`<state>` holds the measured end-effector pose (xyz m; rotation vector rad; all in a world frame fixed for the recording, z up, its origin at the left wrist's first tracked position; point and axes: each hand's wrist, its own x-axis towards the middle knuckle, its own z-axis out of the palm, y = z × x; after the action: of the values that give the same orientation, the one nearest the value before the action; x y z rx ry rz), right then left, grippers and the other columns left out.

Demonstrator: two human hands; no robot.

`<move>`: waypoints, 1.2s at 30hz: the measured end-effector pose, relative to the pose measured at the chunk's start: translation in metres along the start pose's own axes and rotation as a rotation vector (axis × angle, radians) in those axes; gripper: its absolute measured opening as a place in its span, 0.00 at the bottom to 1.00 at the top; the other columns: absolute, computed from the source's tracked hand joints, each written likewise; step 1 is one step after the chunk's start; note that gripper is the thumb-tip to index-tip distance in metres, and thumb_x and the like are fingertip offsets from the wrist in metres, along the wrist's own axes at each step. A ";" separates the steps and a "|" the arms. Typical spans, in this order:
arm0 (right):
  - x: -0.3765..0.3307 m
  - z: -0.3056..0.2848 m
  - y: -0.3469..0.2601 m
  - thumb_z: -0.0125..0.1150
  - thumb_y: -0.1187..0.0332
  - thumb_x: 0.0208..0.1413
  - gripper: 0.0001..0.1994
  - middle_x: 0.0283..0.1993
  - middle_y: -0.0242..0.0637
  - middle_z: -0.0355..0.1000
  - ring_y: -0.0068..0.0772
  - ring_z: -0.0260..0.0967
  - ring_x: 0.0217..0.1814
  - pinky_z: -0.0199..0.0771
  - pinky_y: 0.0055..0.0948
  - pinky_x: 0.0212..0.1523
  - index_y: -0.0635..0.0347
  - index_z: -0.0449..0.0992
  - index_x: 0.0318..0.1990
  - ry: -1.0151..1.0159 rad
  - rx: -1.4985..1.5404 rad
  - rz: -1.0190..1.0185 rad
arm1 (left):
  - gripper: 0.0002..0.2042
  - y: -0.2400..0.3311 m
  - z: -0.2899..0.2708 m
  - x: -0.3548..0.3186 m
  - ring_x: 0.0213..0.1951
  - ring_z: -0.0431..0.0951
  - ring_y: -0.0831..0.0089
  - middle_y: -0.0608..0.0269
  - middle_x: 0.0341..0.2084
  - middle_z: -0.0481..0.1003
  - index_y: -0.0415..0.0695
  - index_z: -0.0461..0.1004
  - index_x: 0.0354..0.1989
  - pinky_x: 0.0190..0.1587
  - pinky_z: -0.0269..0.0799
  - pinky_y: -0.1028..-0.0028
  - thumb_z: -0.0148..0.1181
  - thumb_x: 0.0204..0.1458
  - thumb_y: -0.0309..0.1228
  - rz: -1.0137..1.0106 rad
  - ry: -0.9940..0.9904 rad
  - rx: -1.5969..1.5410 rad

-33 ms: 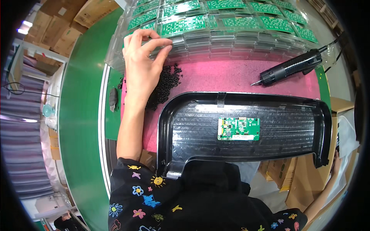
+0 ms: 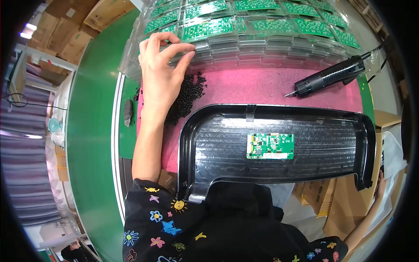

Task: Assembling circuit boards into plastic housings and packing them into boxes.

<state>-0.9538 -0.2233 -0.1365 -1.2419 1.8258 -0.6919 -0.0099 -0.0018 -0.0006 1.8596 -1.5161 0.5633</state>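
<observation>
My left hand (image 2: 159, 65) is raised at the front edge of a stack of clear plastic trays (image 2: 257, 46) holding green circuit boards. Its thumb and index fingertip come together in a pinch; anything between them is too small to make out. Below that hand lies a heap of small black screws (image 2: 187, 98), partly covered by the wrist. Low at the far right, my right hand (image 2: 381, 183) reaches beside a white plastic bag (image 2: 395, 150) and a cardboard box; its fingers are mostly hidden. A green circuit board (image 2: 270, 146) lies inside a curved black plastic housing (image 2: 209, 163).
A black electric screwdriver (image 2: 329, 76) lies on the pink mat (image 2: 248, 85), its bit pointing left. A dark lump (image 2: 128, 112) sits by the mat's left side. Cardboard boxes (image 2: 349, 205) stand at lower right. Green flooring (image 2: 94, 118) runs along the left.
</observation>
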 end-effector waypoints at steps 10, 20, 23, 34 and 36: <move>0.012 -0.015 0.014 0.56 0.60 0.64 0.30 0.66 0.39 0.62 0.36 0.61 0.64 0.60 0.29 0.63 0.64 0.57 0.69 0.035 0.018 -0.034 | 0.08 -0.001 -0.004 0.001 0.48 0.72 0.63 0.64 0.38 0.76 0.46 0.84 0.33 0.52 0.68 0.65 0.71 0.41 0.25 -0.017 -0.027 -0.006; 0.010 -0.018 0.008 0.56 0.60 0.64 0.30 0.65 0.39 0.64 0.36 0.63 0.62 0.61 0.29 0.62 0.64 0.58 0.69 0.082 -0.007 -0.066 | 0.06 -0.005 0.000 -0.001 0.45 0.71 0.64 0.67 0.36 0.75 0.47 0.82 0.28 0.51 0.64 0.66 0.70 0.40 0.24 0.063 -0.006 -0.055; 0.006 0.010 0.000 0.56 0.60 0.64 0.29 0.65 0.39 0.64 0.35 0.63 0.62 0.61 0.29 0.62 0.64 0.58 0.68 0.080 -0.002 -0.073 | 0.06 0.006 0.000 -0.001 0.45 0.71 0.65 0.69 0.36 0.75 0.47 0.82 0.28 0.52 0.62 0.67 0.70 0.41 0.24 0.134 -0.029 -0.041; -0.010 0.018 -0.008 0.56 0.60 0.64 0.29 0.63 0.39 0.66 0.35 0.65 0.59 0.63 0.29 0.61 0.65 0.59 0.68 0.136 -0.027 -0.094 | 0.05 0.016 -0.003 -0.003 0.28 0.80 0.67 0.60 0.26 0.79 0.40 0.80 0.33 0.30 0.74 0.72 0.66 0.48 0.20 -0.029 -0.135 -0.251; -0.013 0.022 -0.012 0.56 0.60 0.64 0.29 0.63 0.39 0.66 0.34 0.65 0.59 0.63 0.29 0.61 0.65 0.60 0.68 0.146 -0.034 -0.098 | 0.05 0.014 0.000 -0.004 0.27 0.79 0.67 0.59 0.26 0.79 0.40 0.80 0.33 0.29 0.74 0.72 0.66 0.48 0.21 -0.048 -0.079 -0.280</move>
<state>-0.9272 -0.2151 -0.1346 -1.3411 1.9114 -0.8278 -0.0245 -0.0008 -0.0001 1.7121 -1.5114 0.2421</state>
